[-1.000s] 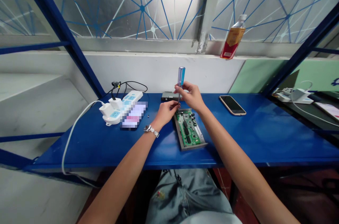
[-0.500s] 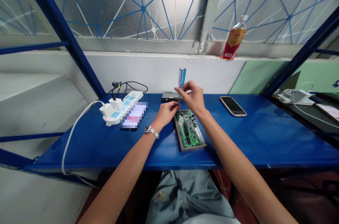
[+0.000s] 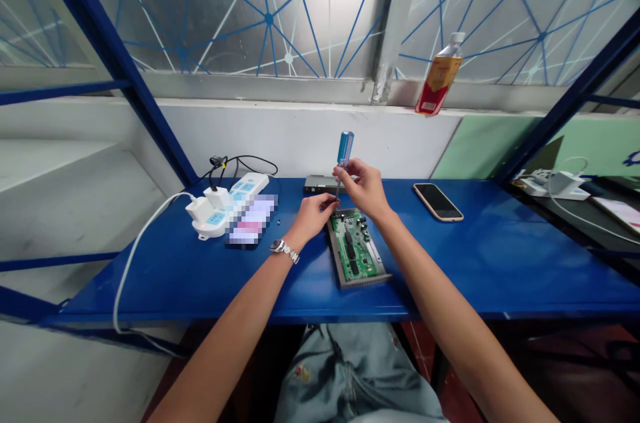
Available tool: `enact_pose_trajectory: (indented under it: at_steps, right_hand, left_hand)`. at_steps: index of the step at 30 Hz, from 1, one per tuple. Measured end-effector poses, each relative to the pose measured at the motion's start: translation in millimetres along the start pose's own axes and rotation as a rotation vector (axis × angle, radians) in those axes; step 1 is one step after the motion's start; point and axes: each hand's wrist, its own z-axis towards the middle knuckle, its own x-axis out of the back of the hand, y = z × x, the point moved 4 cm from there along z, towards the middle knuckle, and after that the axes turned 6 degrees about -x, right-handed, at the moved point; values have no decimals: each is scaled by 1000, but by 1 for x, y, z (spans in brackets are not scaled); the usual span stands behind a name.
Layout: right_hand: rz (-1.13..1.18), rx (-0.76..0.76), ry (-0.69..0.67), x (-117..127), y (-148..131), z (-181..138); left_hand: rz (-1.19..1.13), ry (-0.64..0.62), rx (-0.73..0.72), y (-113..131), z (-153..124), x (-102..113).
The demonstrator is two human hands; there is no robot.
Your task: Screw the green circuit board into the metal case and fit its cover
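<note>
My right hand grips a screwdriver with a clear blue handle, held nearly upright above the far end of a circuit board. The green circuit board lies in a grey metal casing on the blue table. My left hand is closed, its fingertips pinched around the lower end of the screwdriver's shaft at the board's far left corner. Whether a screw is at the tip is hidden by the fingers. A flat dark metal piece lies behind my hands.
To the left are a white power strip with plugs and a phone with a blurred screen. Tiny dark parts lie beside that phone. Another phone is on the right. A drink bottle stands on the ledge.
The screwdriver's handle leans slightly more to the right, and my right hand's fingers have shifted a little around it. My left hand stays at the same corner. The whole view has moved slightly.
</note>
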Motion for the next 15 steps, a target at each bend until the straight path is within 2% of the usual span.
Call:
enact_pose_trajectory:
  at_steps: [7,9,13,15]
  right_hand:
    - [72,-16,-109,-6,-5,-2]
    - [60,-17,-55,-6,-5,-1]
    - [15,-17,150,-3,-4,0]
    - [2,-4,170,-3,-4,-1]
  left_hand:
    - [-51,0,-41,-1,0,-1]
    - [-57,-1,-36,0,0,-1]
    - [-68,2,-20,2,0,0]
    - [-82,-5,-19,1,0,-1]
